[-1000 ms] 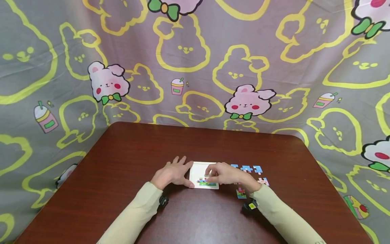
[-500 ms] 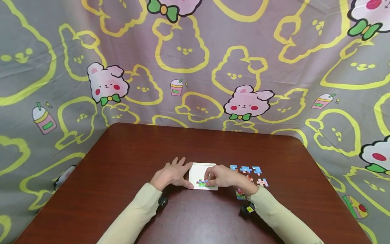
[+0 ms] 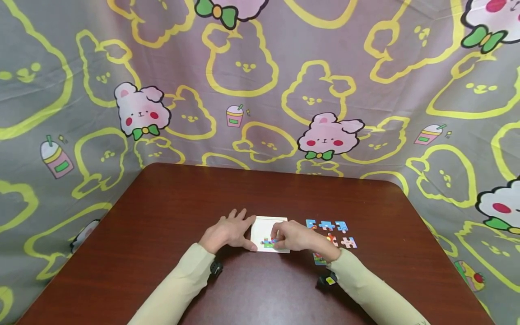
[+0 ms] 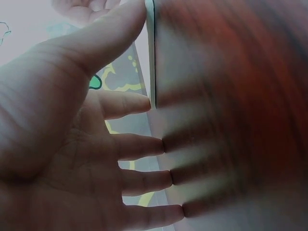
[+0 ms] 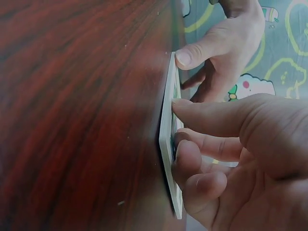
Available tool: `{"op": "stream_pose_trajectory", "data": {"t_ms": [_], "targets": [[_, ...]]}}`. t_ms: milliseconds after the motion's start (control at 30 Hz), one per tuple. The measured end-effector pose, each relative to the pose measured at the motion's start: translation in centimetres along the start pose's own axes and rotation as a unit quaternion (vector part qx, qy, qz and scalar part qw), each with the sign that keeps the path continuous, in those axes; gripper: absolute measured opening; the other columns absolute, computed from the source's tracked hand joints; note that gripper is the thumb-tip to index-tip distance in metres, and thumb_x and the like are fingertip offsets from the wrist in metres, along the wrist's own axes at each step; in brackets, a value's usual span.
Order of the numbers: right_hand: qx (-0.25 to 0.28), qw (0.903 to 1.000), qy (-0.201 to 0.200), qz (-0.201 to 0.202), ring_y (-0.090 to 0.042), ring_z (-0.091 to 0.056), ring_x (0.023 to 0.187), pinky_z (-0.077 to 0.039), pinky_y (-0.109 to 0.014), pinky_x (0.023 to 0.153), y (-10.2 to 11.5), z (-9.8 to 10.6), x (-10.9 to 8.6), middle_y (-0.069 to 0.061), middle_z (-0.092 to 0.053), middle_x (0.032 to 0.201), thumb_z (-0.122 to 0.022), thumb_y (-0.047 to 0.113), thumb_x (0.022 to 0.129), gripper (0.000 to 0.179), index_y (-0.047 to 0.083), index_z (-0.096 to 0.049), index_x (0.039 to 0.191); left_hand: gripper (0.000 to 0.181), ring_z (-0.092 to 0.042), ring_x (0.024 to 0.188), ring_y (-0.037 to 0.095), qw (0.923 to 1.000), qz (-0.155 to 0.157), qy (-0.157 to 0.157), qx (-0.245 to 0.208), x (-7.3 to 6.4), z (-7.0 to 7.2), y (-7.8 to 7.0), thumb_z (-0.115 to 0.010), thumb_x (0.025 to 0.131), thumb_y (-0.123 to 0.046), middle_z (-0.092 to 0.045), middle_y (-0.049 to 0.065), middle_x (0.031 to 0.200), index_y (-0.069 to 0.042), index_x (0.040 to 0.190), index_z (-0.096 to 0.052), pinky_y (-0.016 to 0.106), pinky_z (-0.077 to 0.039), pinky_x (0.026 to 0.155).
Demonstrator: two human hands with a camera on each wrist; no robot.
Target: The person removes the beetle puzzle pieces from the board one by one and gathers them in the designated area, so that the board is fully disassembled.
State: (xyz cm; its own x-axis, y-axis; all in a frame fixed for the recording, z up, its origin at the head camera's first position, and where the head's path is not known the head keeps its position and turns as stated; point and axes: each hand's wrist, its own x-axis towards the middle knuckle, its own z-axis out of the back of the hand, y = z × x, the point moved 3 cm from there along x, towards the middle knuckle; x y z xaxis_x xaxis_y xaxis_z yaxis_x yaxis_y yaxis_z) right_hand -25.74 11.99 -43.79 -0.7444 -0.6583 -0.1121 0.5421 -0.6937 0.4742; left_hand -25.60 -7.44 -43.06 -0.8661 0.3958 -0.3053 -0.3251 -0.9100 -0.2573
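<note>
A white puzzle tray (image 3: 263,225) lies flat on the table, with colourful puzzle pieces (image 3: 266,243) joined along its near edge. My left hand (image 3: 229,234) steadies the tray's left side, thumb at the near corner and fingers spread straight. In the left wrist view, the tray's thin edge (image 4: 151,62) runs between thumb and index finger. Over the tray's right half, my right hand (image 3: 295,235) pinches a puzzle piece (image 3: 273,240) low against the other pieces. Its curled fingers hide most of that piece; the right wrist view shows thumb and fingertips down at the tray rim (image 5: 166,115).
To the right of the tray lie several loose puzzle pieces (image 3: 327,225), some partly behind the right wrist. The dark brown table (image 3: 195,194) stands against a grey patterned cloth (image 3: 260,108) at the back and sides.
My right hand has drawn slightly nearer and lowered its fingertips to the pieces in the tray. The left hand stays at the tray's left side.
</note>
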Motion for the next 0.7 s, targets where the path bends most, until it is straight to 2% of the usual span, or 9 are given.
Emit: {"op": "stream_pose_trajectory", "data": {"t_ms": [333, 700], "targets": [[0.003, 0.9999, 0.008, -0.012, -0.004, -0.054, 0.063, -0.045, -0.023, 0.061, 0.19, 0.10, -0.03, 0.006, -0.067, 0.072, -0.077, 0.014, 0.084, 0.016, 0.012, -0.066, 0.096, 0.096, -0.018, 0.149, 0.045, 1.0000, 0.002, 0.005, -0.005, 0.02, 0.19, -0.07, -0.074, 0.078, -0.058, -0.022, 0.019, 0.162, -0.019, 0.154, -0.032, 0.063, -0.025, 0.114], [0.010, 0.9999, 0.011, -0.009, -0.004, -0.051, 0.058, -0.042, -0.022, 0.057, 0.15, 0.07, -0.13, 0.008, -0.062, 0.068, -0.075, 0.015, 0.085, 0.020, 0.013, -0.059, 0.097, 0.096, -0.018, 0.149, 0.045, 0.9999, 0.005, 0.008, -0.008, 0.12, 0.10, 0.00, -0.074, 0.079, -0.058, -0.022, 0.019, 0.162, -0.019, 0.155, -0.031, 0.064, -0.024, 0.114]]}}
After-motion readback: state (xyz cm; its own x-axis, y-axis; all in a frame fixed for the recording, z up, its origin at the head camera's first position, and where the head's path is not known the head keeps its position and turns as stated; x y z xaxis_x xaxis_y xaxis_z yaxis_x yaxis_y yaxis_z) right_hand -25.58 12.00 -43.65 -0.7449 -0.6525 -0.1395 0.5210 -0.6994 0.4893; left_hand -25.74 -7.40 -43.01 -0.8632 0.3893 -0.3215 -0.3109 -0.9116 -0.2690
